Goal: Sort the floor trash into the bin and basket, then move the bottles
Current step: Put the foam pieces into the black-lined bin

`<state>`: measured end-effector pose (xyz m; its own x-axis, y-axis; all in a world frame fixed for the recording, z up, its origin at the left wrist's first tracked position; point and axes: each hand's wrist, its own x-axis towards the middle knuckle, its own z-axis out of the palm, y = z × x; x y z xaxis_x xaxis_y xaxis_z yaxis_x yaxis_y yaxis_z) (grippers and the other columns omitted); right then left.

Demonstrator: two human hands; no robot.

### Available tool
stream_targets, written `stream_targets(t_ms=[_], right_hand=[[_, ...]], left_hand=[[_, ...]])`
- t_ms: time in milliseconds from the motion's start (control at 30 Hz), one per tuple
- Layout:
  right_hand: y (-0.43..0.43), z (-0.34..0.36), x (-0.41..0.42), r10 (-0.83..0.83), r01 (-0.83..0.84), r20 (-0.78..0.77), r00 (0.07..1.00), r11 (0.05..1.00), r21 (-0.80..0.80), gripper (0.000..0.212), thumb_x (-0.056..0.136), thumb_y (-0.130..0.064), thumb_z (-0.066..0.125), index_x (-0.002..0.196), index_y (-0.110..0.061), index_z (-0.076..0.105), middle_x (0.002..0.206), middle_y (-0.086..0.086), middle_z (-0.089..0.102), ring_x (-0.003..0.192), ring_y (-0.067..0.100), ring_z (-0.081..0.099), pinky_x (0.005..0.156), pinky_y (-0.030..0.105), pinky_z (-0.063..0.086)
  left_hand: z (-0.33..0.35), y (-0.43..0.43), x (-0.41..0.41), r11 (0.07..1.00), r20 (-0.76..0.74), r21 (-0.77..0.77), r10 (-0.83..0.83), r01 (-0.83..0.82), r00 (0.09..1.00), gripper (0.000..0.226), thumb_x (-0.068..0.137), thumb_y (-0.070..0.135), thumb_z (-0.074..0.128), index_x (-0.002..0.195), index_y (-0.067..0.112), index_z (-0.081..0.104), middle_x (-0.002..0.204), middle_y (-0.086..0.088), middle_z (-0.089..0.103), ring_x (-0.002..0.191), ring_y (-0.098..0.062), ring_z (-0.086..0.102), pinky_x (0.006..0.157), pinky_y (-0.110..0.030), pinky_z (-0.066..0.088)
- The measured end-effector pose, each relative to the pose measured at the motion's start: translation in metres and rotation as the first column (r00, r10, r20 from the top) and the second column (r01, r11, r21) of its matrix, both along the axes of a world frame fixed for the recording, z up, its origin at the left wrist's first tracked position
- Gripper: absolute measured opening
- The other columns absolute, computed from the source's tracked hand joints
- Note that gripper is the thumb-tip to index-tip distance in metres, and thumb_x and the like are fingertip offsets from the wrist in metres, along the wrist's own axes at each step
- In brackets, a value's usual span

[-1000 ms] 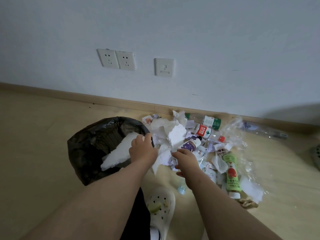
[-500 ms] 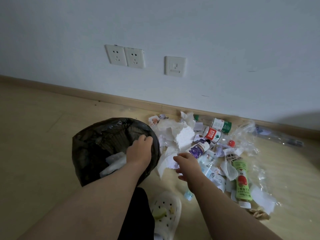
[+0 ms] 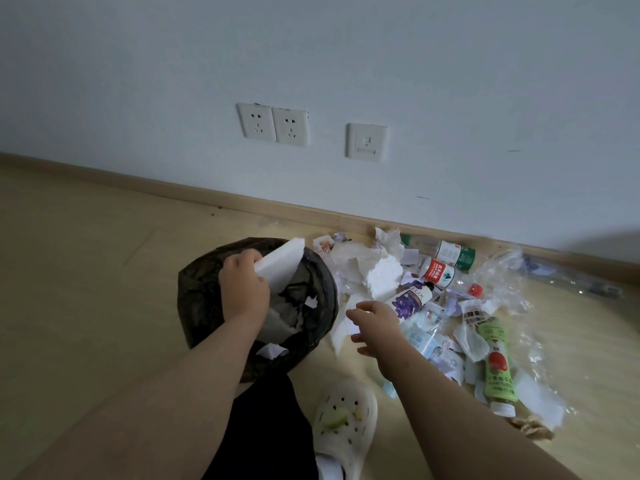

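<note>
A bin lined with a black bag [image 3: 204, 299] stands on the floor left of a heap of trash. My left hand [image 3: 244, 289] is over the bin's mouth and grips a white foam slab [image 3: 280, 265] that sticks up above the far rim. Paper scraps lie inside the bin. My right hand [image 3: 375, 322] hovers with loose fingers over crumpled white paper [image 3: 341, 332] at the heap's near-left edge, holding nothing. The heap holds a foam chunk [image 3: 382, 278], a purple-label bottle [image 3: 410, 301], a red-label bottle [image 3: 440, 273], a green-label bottle [image 3: 452, 254] and a green juice bottle [image 3: 497, 368].
Clear plastic film [image 3: 509, 278] spreads at the heap's right side, towards the skirting board [image 3: 242, 202]. My white clog [image 3: 346, 424] stands on the wooden floor just below the bin. Wall sockets [image 3: 273, 124] sit above.
My left hand first pushed the foam slab down into the bin, and now holds it tilted up at the far rim. My right hand stayed over the heap's left edge. The camera shifted left and down.
</note>
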<state>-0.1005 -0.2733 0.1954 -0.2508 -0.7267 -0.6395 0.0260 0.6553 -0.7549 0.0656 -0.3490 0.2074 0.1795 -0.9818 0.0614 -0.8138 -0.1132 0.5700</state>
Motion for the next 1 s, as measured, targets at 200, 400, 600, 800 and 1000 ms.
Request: stream_targets(t_ms=[200,400,600,800,1000], right_hand=[[-0.002,-0.002,0.001,0.004,-0.004,0.012,1.000,1.000,0.005,0.030,0.091,-0.019,0.053,0.120,-0.013,0.049,0.082,0.001,0.051,0.081,0.020,0.053,0.061,0.027,0.042],[-0.006,-0.005,0.001,-0.001,0.001,0.018,1.000,1.000,0.022,0.028,0.092,-0.018,0.051,0.119,-0.012,0.049,0.079,0.001,0.050,0.078,0.019,0.052,0.059,0.026,0.041],[-0.006,-0.007,0.000,-0.005,0.005,0.010,1.000,0.999,0.035,0.027,0.092,-0.019,0.052,0.118,-0.011,0.048,0.076,0.001,0.049,0.079,0.019,0.050,0.071,0.035,0.048],[-0.006,-0.014,-0.018,-0.076,0.076,0.005,0.997,0.996,0.049,0.032,0.093,-0.021,0.049,0.123,-0.012,0.048,0.080,0.002,0.051,0.082,0.021,0.053,0.072,0.032,0.046],[0.004,-0.034,-0.060,-0.163,0.171,-0.097,0.982,0.982,0.076,0.013,0.090,-0.017,0.048,0.102,-0.011,0.051,0.090,0.007,0.053,0.086,0.024,0.052,0.067,0.030,0.042]], left_hand=[[-0.016,-0.002,0.017,0.956,0.036,0.249,0.152,-0.156,0.988,0.030,0.088,-0.007,0.041,0.112,0.009,0.049,0.120,-0.015,0.047,0.112,-0.033,0.042,0.085,-0.038,0.041],[-0.030,-0.002,0.015,0.855,0.252,0.504,-0.014,-0.119,0.967,0.067,0.093,0.011,0.046,0.148,0.025,0.011,0.155,-0.008,0.009,0.138,-0.034,0.016,0.108,-0.047,0.028],[-0.032,-0.005,-0.005,0.881,0.300,0.465,-0.245,0.083,0.922,0.058,0.094,0.019,0.045,0.146,0.027,0.020,0.154,-0.003,0.017,0.141,-0.027,0.017,0.111,-0.046,0.025],[-0.032,0.001,-0.049,0.857,0.138,0.369,-0.432,0.359,0.891,0.043,0.089,0.011,0.049,0.131,0.022,0.046,0.136,-0.001,0.046,0.125,-0.023,0.042,0.100,-0.040,0.042],[-0.045,0.013,-0.103,0.773,-0.015,0.390,-0.537,0.500,0.843,0.041,0.090,0.003,0.042,0.128,0.016,0.049,0.133,-0.007,0.048,0.118,-0.024,0.047,0.091,-0.032,0.043]])
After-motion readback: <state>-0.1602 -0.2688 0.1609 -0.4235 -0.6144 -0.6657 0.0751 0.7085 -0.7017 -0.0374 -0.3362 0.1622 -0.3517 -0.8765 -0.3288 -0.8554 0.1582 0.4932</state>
